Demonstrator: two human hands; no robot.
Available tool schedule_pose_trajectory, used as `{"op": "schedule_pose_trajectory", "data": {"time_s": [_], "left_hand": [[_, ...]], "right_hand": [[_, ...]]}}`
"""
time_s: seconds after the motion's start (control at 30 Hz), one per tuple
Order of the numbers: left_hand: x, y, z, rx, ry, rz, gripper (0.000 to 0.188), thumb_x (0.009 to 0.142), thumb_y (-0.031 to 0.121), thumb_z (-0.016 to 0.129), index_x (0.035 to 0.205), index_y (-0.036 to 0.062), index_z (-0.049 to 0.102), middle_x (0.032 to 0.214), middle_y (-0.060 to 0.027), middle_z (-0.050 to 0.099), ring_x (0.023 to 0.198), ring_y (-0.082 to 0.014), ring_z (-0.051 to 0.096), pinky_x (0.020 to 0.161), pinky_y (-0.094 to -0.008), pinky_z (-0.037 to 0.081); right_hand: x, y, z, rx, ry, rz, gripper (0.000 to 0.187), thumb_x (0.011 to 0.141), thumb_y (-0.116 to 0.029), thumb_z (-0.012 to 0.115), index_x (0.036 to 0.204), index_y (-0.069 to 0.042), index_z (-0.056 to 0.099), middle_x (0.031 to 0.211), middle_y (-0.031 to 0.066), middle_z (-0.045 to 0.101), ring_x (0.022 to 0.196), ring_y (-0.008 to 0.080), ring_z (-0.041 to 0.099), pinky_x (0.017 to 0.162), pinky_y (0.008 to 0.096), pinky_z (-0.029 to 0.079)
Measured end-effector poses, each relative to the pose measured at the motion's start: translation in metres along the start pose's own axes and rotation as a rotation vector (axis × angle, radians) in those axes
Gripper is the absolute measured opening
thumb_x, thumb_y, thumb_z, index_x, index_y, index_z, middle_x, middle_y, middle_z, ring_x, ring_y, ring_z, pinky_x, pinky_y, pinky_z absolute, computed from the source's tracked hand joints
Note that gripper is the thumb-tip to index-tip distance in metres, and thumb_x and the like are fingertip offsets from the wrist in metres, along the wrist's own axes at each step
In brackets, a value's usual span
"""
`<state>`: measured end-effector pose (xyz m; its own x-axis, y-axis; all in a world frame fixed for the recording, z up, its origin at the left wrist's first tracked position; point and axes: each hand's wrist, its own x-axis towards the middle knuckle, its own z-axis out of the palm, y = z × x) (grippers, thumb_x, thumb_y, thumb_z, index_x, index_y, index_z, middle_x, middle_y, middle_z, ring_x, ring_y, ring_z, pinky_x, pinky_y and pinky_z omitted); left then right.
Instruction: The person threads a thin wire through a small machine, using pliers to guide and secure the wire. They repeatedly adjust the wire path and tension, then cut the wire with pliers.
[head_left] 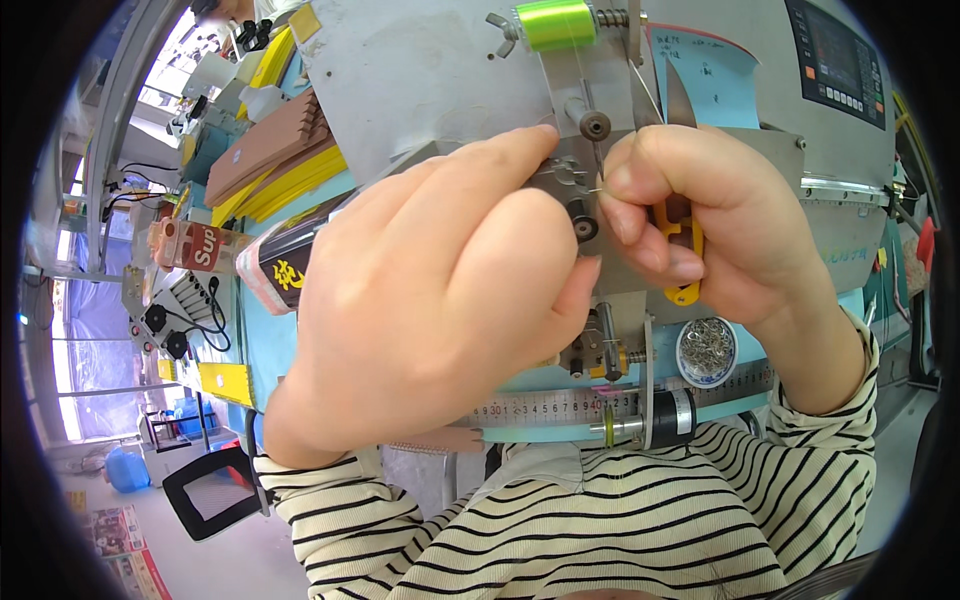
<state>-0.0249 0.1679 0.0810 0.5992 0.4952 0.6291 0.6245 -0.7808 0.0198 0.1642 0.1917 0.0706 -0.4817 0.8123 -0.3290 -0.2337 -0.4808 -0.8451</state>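
My right hand [715, 205] is wrapped round yellow-handled scissors [684, 250], their blades pointing away from me. Its thumb and forefinger are pinched together beside a small roller [595, 125] of the machine, at a very thin strand too fine to make out clearly. My left hand [430, 290] is over the machine's left side, back of the hand up and fingers bent inward. One finger reaches toward the rollers; whatever the others grip is hidden. Just below the right hand stands a small bowl [707, 352] of tiny metal pieces. A bright green spool [556, 25] sits at the far end.
A control panel [838, 62] stands at the far right, near a blue sheet of paper [705, 80]. Along the near edge run a steel ruler [545, 406] and a black cylindrical motor [672, 416]. Brown boards [265, 150] and a dark box [285, 255] lie to the left.
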Motion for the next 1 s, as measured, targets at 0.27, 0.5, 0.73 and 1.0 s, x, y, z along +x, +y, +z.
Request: {"op": "schedule_pose_trajectory", "data": {"time_s": [0.27,0.5,0.73,1.0], "left_hand": [[-0.004,-0.007,-0.003,-0.029,0.000,0.033,0.037,0.060,-0.002,0.072,0.067,0.0084,0.038,0.102,-0.0215,0.069,0.067,-0.0264,0.064,0.062,-0.0274,0.052],[-0.007,-0.013,-0.007,0.001,-0.022,0.062,0.033,0.063,-0.007,0.067,0.068,0.0078,0.038,0.101,-0.0181,0.071,0.064,-0.0222,0.062,0.059,-0.0268,0.051],[-0.006,-0.007,-0.014,-0.186,-0.068,-0.053,0.031,0.065,-0.011,0.060,0.082,0.0064,0.041,0.110,-0.0253,0.067,0.066,-0.0176,0.059,0.064,-0.0254,0.050],[-0.001,-0.022,-0.013,-0.428,0.278,0.034,0.032,0.075,-0.015,0.044,0.101,0.0022,0.037,0.118,-0.0398,0.054,0.113,-0.0471,0.057,0.097,-0.0459,0.048]], "right_hand": [[0.002,0.002,0.003,0.033,0.010,0.009,0.023,0.084,-0.012,0.048,0.065,0.000,0.053,0.055,0.0049,0.051,0.039,0.0077,0.036,0.040,0.0217,0.028],[-0.002,0.003,0.002,-0.160,0.010,-0.082,0.025,0.085,-0.017,0.051,0.069,0.001,0.057,0.054,0.0041,0.050,0.039,0.0070,0.036,0.040,0.0214,0.030],[-0.001,0.021,-0.011,-1.148,0.165,-1.378,0.025,0.069,-0.007,0.073,0.090,0.001,0.063,0.078,0.0082,0.057,0.058,0.0130,0.049,0.048,0.0237,0.036],[0.022,0.024,0.000,-1.359,0.198,-1.768,0.030,0.067,-0.009,0.080,0.087,0.002,0.061,0.082,0.0096,0.057,0.053,0.0195,0.053,0.045,0.0258,0.042]]}}
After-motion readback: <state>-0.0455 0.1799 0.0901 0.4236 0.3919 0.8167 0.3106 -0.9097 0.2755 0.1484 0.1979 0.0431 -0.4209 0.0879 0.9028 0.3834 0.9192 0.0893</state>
